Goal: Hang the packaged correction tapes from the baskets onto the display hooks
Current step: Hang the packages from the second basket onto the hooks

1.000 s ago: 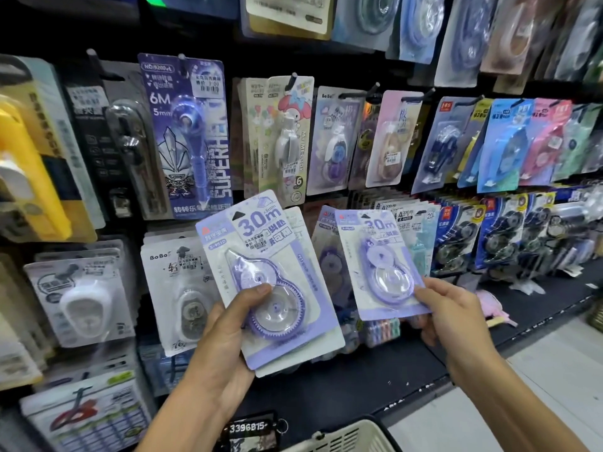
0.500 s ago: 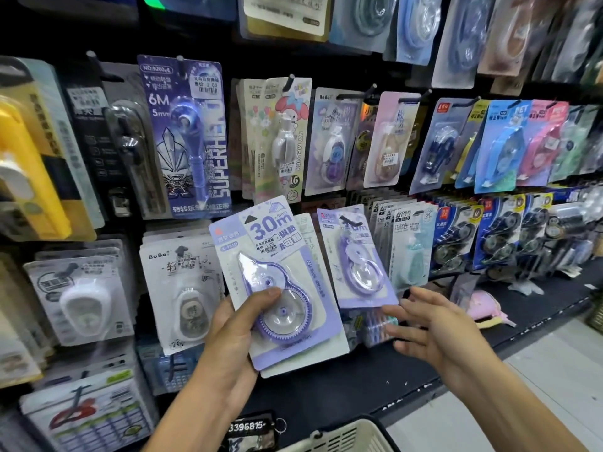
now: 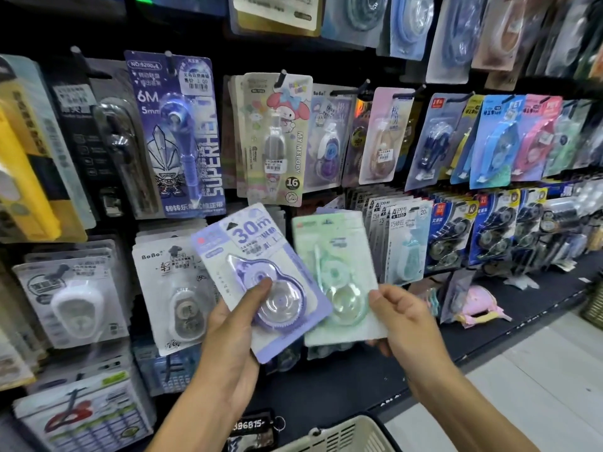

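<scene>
Basket (image 3: 339,435) cut off at the near edge; its contents not visible. Green pack (image 3: 336,275) is blurred, print unreadable. Left hand (image 3: 235,327) grips the purple pack (image 3: 257,278), thumb on blister. Right hand (image 3: 401,318) pinches the green pack's right edge. Crowded display hooks (image 3: 362,88) beyond.

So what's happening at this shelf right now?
A person is restocking a wall of hanging stationery. The left hand grips a purple 30m correction tape pack, thumb across its blister. The right hand pinches a mint green correction tape pack by its lower right edge, held up in front of the display hooks but not yet hung. A white basket sits below.
</scene>
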The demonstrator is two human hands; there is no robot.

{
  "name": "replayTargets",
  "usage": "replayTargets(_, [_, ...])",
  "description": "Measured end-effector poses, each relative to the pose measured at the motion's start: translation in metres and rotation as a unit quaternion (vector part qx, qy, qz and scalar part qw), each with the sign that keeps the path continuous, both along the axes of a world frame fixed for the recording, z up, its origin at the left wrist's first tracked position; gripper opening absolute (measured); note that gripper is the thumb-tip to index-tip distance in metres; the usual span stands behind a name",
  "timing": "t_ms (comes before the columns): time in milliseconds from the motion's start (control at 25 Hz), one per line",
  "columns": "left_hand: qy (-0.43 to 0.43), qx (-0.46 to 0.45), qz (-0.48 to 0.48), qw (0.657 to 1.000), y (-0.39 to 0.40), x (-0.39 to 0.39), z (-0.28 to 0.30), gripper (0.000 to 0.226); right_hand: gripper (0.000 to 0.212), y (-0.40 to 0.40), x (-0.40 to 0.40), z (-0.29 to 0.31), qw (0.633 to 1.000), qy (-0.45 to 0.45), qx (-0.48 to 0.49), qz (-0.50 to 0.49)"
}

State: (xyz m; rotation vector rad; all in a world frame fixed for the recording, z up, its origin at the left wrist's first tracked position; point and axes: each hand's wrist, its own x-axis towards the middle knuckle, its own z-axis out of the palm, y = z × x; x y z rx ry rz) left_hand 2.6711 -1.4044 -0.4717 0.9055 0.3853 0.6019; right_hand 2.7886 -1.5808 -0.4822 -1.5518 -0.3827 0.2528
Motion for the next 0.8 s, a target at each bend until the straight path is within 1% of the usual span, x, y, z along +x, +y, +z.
replayTargets(80, [0.015, 0.008, 0.024, 1.000, 0.006, -0.002, 0.001, 0.052, 0.024, -0.006, 0.014, 0.002, 0.997, -0.026, -0.003, -0.077])
replayTargets(200, [0.029, 0.038, 0.019, 0.999, 0.010, -0.005, 0.001, 0.052, 0.027, -0.015, 0.029, 0.004, 0.987, -0.067, -0.031, -0.146])
replayTargets(320, [0.028, 0.060, 0.005, 0.998, 0.008, -0.005, 0.000, 0.049, 0.025, -0.016, 0.027, 0.004, 0.983, -0.081, -0.045, -0.161])
replayTargets(360, [0.028, 0.061, 0.001, 0.998, 0.007, -0.005, 0.000, 0.049, 0.021, -0.017, 0.026, 0.005, 0.984, -0.067, -0.033, -0.161])
replayTargets(400, [0.029, 0.063, -0.002, 0.998, 0.006, -0.005, 0.000, 0.048, 0.015, -0.017, 0.027, 0.005, 0.987, -0.034, -0.007, -0.158])
replayTargets(440, [0.027, 0.066, -0.006, 0.997, 0.006, -0.005, -0.001, 0.048, 0.015, -0.014, 0.025, 0.005, 0.989, 0.015, 0.021, -0.148])
replayTargets(480, [0.027, 0.071, -0.011, 0.997, 0.007, -0.005, -0.001, 0.046, 0.022, -0.012, 0.023, 0.004, 0.988, 0.061, 0.042, -0.138])
replayTargets(520, [0.028, 0.077, -0.018, 0.997, 0.006, -0.004, -0.003, 0.045, 0.029, -0.010, 0.019, 0.003, 0.988, 0.071, 0.036, -0.131])
replayTargets(560, [0.031, 0.084, -0.026, 0.996, 0.005, -0.004, -0.005, 0.043, 0.032, -0.007, 0.012, 0.002, 0.993, 0.043, 0.009, -0.112])
replayTargets(600, [0.037, 0.096, -0.036, 0.994, 0.002, -0.002, -0.006, 0.041, 0.036, -0.002, 0.003, 0.000, 0.998, 0.009, -0.007, -0.063])
replayTargets(680, [0.049, 0.136, -0.070, 0.987, -0.006, 0.002, -0.008, 0.038, 0.046, 0.013, -0.018, -0.005, 0.995, -0.014, 0.023, 0.100])
replayTargets(720, [0.051, 0.161, -0.086, 0.982, -0.010, 0.005, -0.007, 0.036, 0.047, 0.020, -0.025, -0.009, 0.987, -0.014, 0.037, 0.155])
replayTargets(760, [0.053, 0.191, -0.091, 0.976, -0.013, 0.006, -0.004, 0.035, 0.045, 0.026, -0.029, -0.011, 0.984, -0.020, 0.053, 0.171])
replayTargets(800, [0.064, 0.241, -0.072, 0.966, -0.012, 0.005, -0.002, 0.035, 0.043, 0.028, -0.027, -0.012, 0.986, -0.027, 0.069, 0.152])
